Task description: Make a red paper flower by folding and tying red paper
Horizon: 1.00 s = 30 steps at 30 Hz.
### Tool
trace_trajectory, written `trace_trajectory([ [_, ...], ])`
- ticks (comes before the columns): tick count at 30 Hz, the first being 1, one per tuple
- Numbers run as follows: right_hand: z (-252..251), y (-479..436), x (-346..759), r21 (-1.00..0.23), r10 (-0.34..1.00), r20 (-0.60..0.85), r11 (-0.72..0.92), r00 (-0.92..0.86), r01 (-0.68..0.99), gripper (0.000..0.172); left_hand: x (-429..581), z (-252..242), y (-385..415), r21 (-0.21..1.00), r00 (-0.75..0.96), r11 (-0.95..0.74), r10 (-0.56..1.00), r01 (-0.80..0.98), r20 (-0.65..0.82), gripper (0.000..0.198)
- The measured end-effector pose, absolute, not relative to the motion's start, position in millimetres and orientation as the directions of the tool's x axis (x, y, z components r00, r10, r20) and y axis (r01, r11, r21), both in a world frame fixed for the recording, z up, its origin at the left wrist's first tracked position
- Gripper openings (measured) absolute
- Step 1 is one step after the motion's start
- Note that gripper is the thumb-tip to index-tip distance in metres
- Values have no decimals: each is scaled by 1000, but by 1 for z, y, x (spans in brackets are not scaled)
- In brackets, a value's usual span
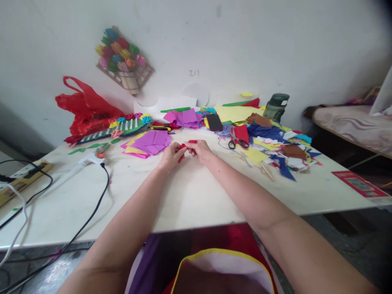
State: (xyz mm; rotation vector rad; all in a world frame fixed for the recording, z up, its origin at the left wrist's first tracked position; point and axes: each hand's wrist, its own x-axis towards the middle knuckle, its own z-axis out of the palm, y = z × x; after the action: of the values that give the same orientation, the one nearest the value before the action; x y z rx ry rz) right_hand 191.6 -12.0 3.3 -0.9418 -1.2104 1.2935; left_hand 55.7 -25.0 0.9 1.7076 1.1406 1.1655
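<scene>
Above the middle of the white table, my left hand [172, 156] and my right hand [200, 151] meet, fingertips almost touching. Both are closed in a pinch on a small piece of red paper [192, 141], which looks like crepe paper. Most of it is hidden by the fingers, so its exact shape cannot be made out. Just left of my left hand lies a stack of purple, yellow and pink paper sheets [153, 141]. To the right of my right hand are black-handled scissors [238, 143], partly resting on a red paper square [240, 134].
A hot glue gun [94, 157] with a black cord lies at left near a power strip [26, 179]. Coloured paper scraps [294, 152] cover the table's right side. Behind stand a red plastic bag [87, 104], a phone [214, 122] and a green bottle [276, 107].
</scene>
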Motion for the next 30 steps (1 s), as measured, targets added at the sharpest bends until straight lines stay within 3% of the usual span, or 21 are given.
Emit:
trace_trajectory([
  [10, 5, -5, 197, -985, 986, 164, 162, -39, -51, 25, 60, 5, -26, 980, 289, -174, 947, 93, 141, 40],
  [18, 3, -3, 199, -985, 984, 174, 174, -22, -12, 26, 58, -4, -19, 986, 326, -166, 932, 1, 156, 37],
  [24, 1, -3, 200, -987, 986, 163, 163, -45, 5, 35, 54, -8, -17, 994, 342, -90, 934, -66, 107, 34],
  [30, 2, -1, 201, -990, 990, 139, 139, -22, 30, 33, 53, -9, -16, 997, 391, -33, 919, -72, 58, 31],
])
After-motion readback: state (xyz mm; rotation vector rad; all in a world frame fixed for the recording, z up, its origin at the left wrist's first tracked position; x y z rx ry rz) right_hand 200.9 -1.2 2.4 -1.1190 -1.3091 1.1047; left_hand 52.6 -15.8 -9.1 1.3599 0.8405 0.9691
